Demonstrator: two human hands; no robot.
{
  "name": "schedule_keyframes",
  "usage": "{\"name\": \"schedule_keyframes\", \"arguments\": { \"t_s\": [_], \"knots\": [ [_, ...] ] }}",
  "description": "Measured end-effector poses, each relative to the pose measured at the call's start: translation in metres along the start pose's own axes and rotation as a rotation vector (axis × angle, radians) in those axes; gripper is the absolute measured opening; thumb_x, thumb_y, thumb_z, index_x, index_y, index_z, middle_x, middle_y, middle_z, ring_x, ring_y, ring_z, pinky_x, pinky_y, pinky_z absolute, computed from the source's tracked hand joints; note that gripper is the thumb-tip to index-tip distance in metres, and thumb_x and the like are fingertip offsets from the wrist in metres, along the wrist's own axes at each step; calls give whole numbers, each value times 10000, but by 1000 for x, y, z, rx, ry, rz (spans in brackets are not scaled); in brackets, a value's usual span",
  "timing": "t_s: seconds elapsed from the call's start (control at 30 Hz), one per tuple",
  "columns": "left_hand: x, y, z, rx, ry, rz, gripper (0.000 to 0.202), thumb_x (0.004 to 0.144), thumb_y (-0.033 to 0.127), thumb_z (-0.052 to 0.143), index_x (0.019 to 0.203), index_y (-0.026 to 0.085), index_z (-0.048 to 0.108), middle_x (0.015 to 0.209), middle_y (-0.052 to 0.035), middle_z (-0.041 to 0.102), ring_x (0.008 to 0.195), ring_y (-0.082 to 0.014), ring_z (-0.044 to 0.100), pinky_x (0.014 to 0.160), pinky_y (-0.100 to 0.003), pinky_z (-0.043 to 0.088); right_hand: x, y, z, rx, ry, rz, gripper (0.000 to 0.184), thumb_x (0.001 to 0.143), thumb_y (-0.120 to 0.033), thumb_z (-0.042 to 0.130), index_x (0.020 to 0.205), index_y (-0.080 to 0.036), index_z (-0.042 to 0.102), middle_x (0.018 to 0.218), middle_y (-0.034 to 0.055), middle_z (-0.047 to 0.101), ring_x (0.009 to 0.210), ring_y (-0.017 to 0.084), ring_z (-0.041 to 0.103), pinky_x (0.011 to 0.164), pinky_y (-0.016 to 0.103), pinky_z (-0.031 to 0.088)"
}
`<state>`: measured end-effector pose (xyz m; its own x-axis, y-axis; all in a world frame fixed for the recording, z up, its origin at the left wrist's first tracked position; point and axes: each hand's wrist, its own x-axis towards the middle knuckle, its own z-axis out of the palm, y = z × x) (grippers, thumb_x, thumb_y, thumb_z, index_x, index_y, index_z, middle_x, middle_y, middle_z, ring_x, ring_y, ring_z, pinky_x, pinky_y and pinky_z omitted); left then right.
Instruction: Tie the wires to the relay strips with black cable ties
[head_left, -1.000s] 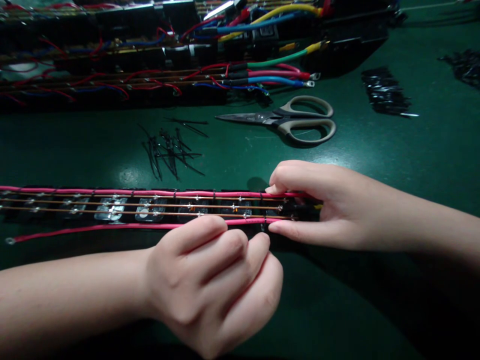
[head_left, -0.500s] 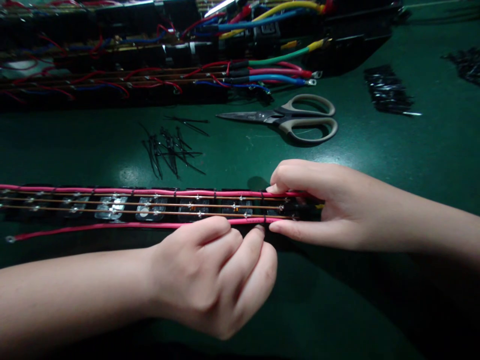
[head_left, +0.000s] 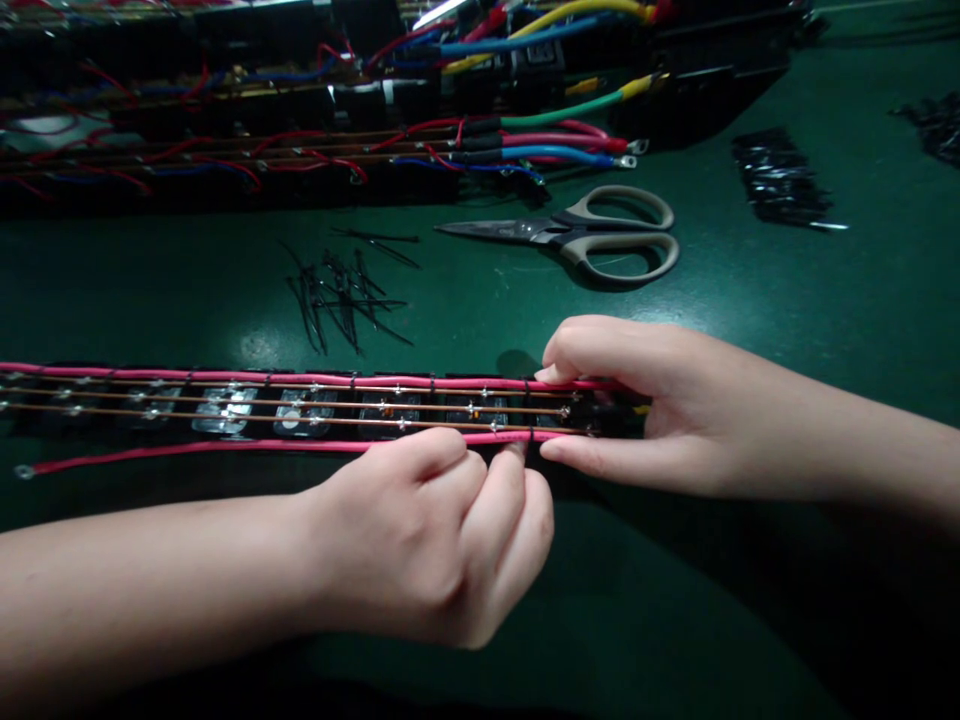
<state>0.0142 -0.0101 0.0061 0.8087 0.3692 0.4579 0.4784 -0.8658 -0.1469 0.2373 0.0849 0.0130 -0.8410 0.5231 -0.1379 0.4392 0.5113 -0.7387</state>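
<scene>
A long black bar lies across the middle, with thin copper rods along its top. Pink-red wire runs along its far edge, tied on by several black cable ties. The near pink-red wire ends at the left in a ring terminal. My left hand is closed over this near wire, its fingertips mostly hidden; one fingertip touches below the bar beside a cable tie. My right hand grips the bar's right end, thumb on the near side and forefinger on the far side.
Scissors lie beyond the bar, with loose black cable ties to their left. A bundle of black ties sits at the right. Wired black assemblies with coloured leads line the back of the green table.
My left hand's fingers have shifted slightly upward against the bar, and the wrist has turned a little. The right hand keeps its grip. The whole view has drifted slightly.
</scene>
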Motion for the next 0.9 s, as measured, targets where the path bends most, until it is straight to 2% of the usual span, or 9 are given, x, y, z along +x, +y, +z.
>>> {"name": "schedule_keyframes", "arguments": {
  "t_s": [0.23,0.33,0.47,0.6,0.9],
  "knots": [
    [-2,1,0,-64,57,-3,171,921,184,594,954,97,737,891,-114,805,583,-148,687,482,-278,523,1,-1,0,16,-6,6,206,860,-410,671,855,-229,571,836,16,627,695,187,549,576,312,364],
    [-2,4,-3,-101,106,-54,182,928,239,596,937,134,744,932,-98,808,592,-145,678,493,-289,534,1,0,1,19,-6,9,203,861,-398,675,850,-231,561,837,12,624,694,183,547,570,311,369],
    [-2,6,-7,-114,147,-140,140,900,209,587,885,160,718,947,-77,816,546,-134,668,482,-297,531,0,1,2,16,11,-5,210,865,-399,677,852,-229,554,837,9,621,694,181,549,563,311,388],
    [-1,4,-7,-135,136,-138,113,882,179,592,881,133,695,940,-120,813,533,-149,686,463,-301,524,0,0,2,6,13,-13,205,871,-395,669,856,-222,559,837,9,618,692,176,555,557,308,399],
    [0,0,0,-171,83,-101,140,929,112,541,996,91,662,932,-105,815,604,-162,727,482,-308,506,0,1,2,-21,10,-24,213,880,-402,664,867,-223,549,833,-4,602,678,152,544,544,284,397]
  ]
}}
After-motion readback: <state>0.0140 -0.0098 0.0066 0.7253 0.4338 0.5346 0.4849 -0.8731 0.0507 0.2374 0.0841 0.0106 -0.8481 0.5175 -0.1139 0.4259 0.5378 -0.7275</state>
